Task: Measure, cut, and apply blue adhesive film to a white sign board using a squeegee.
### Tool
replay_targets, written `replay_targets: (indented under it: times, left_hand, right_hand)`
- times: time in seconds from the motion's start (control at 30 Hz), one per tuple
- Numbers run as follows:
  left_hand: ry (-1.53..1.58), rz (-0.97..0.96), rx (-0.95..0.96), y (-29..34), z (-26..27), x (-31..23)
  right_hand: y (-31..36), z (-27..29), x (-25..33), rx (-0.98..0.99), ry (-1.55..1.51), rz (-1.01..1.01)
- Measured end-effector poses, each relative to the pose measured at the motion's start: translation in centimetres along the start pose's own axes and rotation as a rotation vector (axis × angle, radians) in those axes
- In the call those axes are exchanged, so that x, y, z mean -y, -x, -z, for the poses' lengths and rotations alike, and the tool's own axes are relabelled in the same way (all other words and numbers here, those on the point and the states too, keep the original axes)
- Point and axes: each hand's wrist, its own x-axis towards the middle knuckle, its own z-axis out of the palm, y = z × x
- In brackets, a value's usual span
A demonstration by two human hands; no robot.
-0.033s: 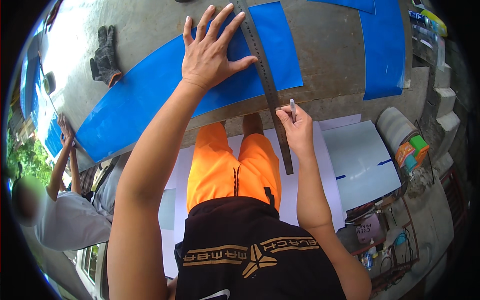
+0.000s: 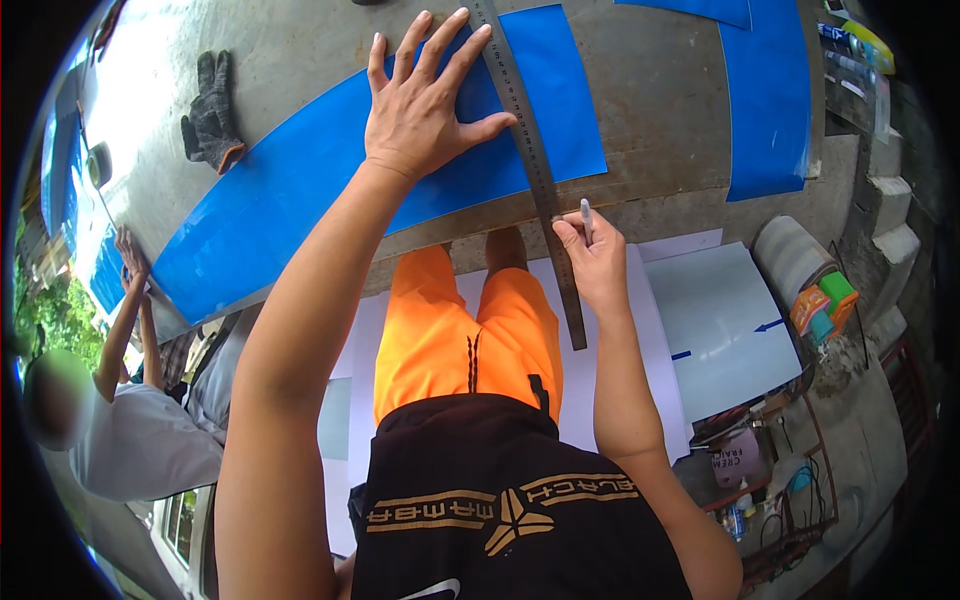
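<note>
A long blue sheet (image 2: 300,180) lies on the metal table, with a dark steel ruler (image 2: 537,165) laid across it and reaching past the table's near edge. My left hand (image 2: 418,108) is spread flat on the sheet, its thumb and index fingertips at the ruler's left side. Close to the table's near edge, my right hand (image 2: 597,255) holds a pale pen (image 2: 586,220) pointing upward. Its thumb and finger are at the ruler's right edge; whether they also pinch it I cannot tell.
A grey work glove (image 2: 211,115) lies on the metal table (image 2: 655,100). Another blue strip (image 2: 765,110) is at the right. Beyond the near edge are a pale sheet (image 2: 720,330) and a rack of tools (image 2: 770,480). At the left a co-worker (image 2: 150,440) rests their hands on the table.
</note>
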Motion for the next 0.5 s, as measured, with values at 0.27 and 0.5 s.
replay_targets:
  times: [0.27, 0.5]
  left_hand:
    - [0.053, 0.030, 0.041, 0.1, -0.4, -0.1]
    - [0.035, 0.031, 0.048, 0.1, 0.0, 0.1]
  right_hand:
    - [0.1, 0.5, 0.5, 0.017, 0.003, -0.042]
    - [0.5, 3.0, 4.7, 0.051, 0.449, 0.255]
